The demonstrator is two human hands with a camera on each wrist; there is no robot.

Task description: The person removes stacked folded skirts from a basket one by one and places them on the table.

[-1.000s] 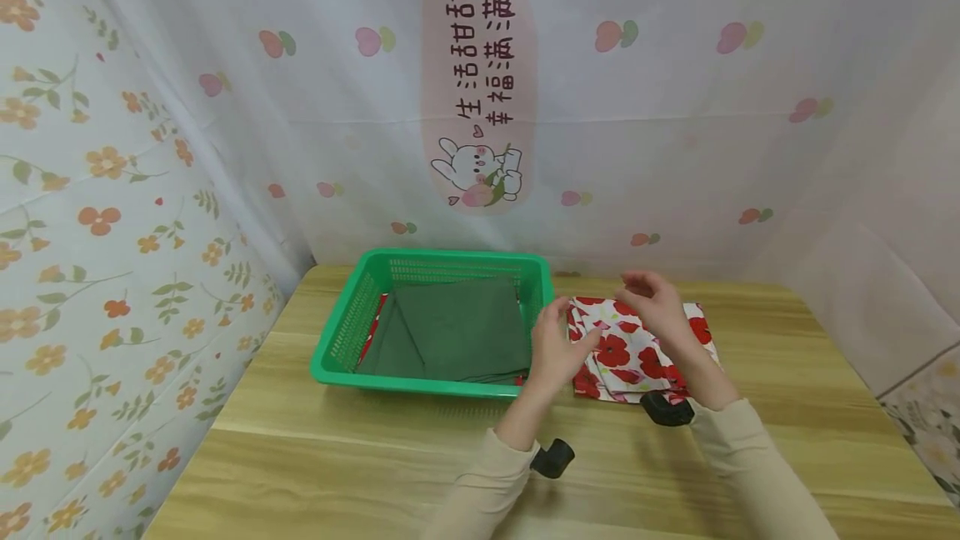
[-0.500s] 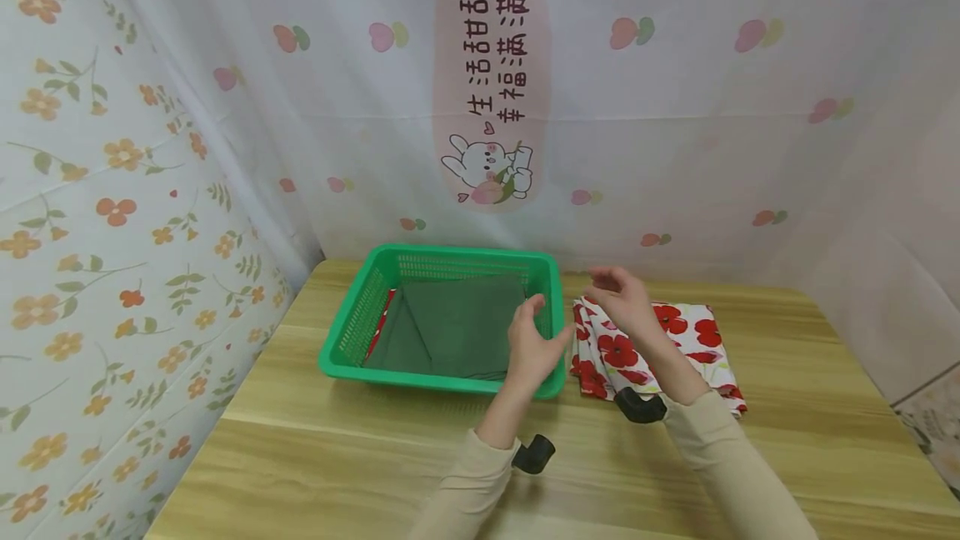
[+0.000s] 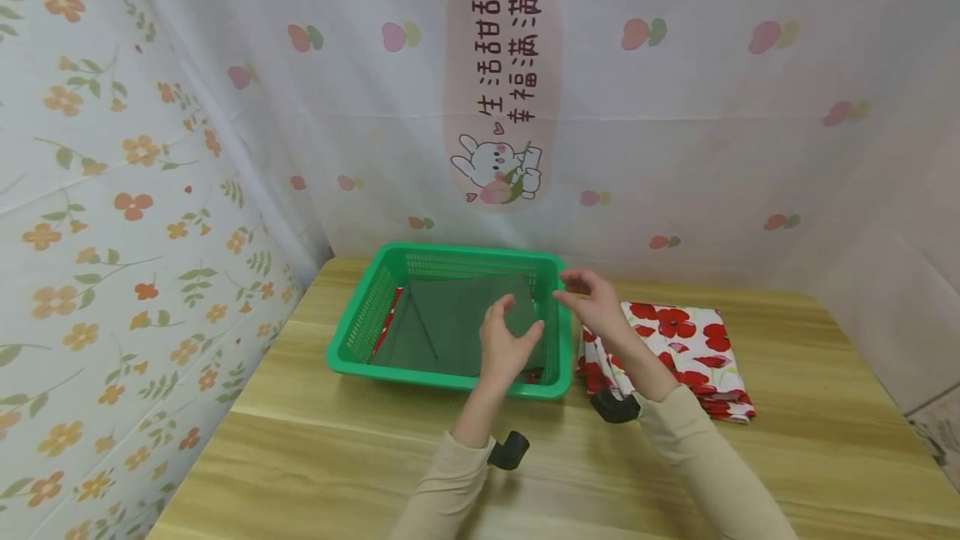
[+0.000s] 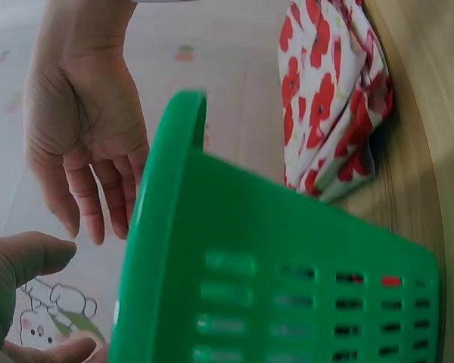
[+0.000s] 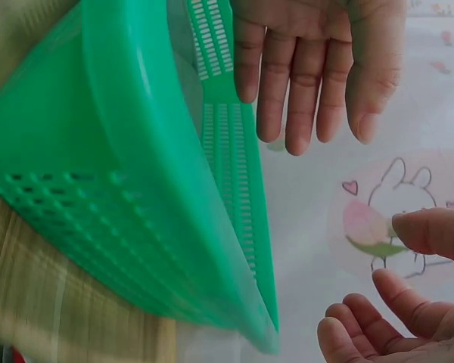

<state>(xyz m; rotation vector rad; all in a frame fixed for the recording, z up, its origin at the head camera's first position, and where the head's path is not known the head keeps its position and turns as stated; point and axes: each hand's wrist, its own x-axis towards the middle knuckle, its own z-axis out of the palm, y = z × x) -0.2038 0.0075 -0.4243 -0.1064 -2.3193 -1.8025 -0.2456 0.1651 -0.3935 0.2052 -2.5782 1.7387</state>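
Dk. green cloth [image 3: 450, 323] lies in green basket [image 3: 412, 376] (flat, presumably to fit). L hand [image 3: 504, 350] hovers above, R hand [image 3: 597, 307] near basket's rt. end; both empty, fingers relaxed, thumbs apart. Floral cloth [image 3: 678, 340]: on table [image 3: 337, 440], adj. basket.

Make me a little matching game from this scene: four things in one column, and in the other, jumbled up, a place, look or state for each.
Things
1. Basket
2. Dark green cloth
3. Red-flowered cloth
4. Left hand

Descriptions
A. On the table, to the right of the basket
B. Holding nothing, thumb and fingers apart
C. Bright green, with holes in its walls
D. Plain, lying inside the basket

Right pairs
1-C, 2-D, 3-A, 4-B
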